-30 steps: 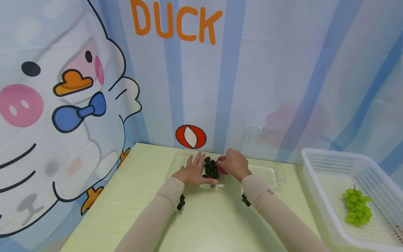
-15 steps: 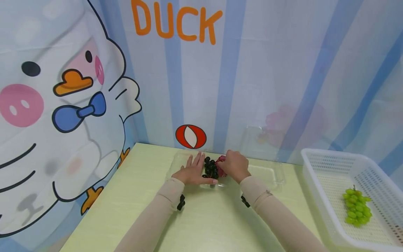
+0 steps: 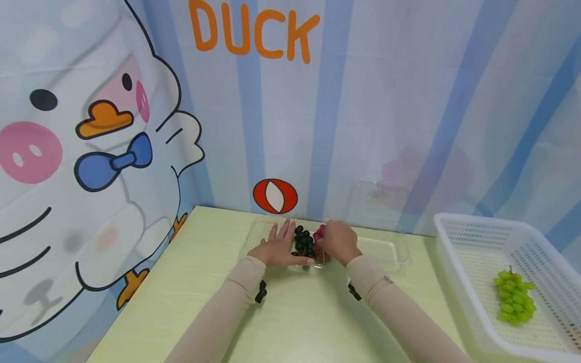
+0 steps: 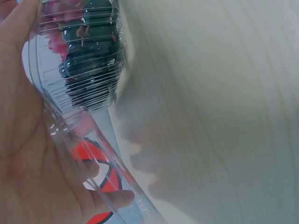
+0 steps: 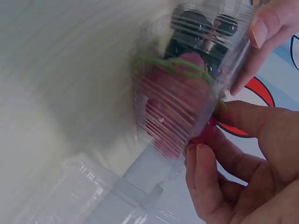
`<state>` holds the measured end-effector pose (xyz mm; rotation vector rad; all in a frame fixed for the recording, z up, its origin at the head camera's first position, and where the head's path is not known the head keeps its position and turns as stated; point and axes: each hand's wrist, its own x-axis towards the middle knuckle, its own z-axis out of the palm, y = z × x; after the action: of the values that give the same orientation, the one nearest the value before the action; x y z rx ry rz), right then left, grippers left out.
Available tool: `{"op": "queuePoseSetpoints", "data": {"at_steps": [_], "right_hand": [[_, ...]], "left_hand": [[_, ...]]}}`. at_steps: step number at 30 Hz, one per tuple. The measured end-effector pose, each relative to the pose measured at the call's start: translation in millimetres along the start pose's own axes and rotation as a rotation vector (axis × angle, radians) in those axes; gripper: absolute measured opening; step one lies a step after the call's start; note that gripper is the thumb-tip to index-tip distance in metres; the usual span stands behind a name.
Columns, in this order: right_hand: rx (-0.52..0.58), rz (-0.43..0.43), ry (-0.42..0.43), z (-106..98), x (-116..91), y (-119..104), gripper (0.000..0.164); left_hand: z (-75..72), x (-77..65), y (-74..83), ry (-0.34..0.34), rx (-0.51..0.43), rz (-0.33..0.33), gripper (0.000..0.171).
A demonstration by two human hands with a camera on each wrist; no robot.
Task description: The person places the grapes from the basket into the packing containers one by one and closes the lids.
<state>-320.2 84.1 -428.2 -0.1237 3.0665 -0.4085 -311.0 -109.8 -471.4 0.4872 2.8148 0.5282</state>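
A clear ribbed plastic box [image 4: 105, 91] stands on the table against the backdrop, its clear lid [image 3: 251, 239] folded out to the left. Inside it lies a bunch of black grapes [image 3: 303, 243], with a bunch of red grapes [image 5: 161, 114] at its right. My left hand [image 3: 278, 249] rests at the box's left side with fingers straight and spread and the thumb along the front. Over the box's right part, my right hand [image 3: 340, 241] has curled fingers and pinches the red grapes near their green stem [image 5: 187, 67]. The hand partly hides the red grapes in the head view.
Right of the box sits a second clear plastic container [image 3: 383, 250], its lid [image 3: 363, 201] upright against the backdrop. A white perforated basket [image 3: 458, 282] at the far right holds a bunch of green grapes [image 3: 515, 298]. The pale yellow table [image 3: 313, 317] extends in front.
My right hand has shifted slightly down and toward me over the red grapes, and more of them shows at its left. The left hand has stayed in place.
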Motion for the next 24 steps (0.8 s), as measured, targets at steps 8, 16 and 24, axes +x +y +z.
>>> {"op": "queuePoseSetpoints", "data": {"at_steps": [8,16,24], "right_hand": [[-0.038,-0.103,-0.049,-4.2,-0.1,7.0,0.049],[-0.056,-0.181,0.063,9.1,-4.8,14.2,0.026],[-0.017,-0.144,0.176,17.3,-12.0,14.6,0.04]], "left_hand": [[1.5,0.2,-1.3,0.0,0.006,-0.003,0.129],[2.8,0.4,-1.2,-0.009,-0.009,-0.002,0.13],[0.8,-0.8,2.4,-0.008,-0.008,-0.002,0.127]]}}
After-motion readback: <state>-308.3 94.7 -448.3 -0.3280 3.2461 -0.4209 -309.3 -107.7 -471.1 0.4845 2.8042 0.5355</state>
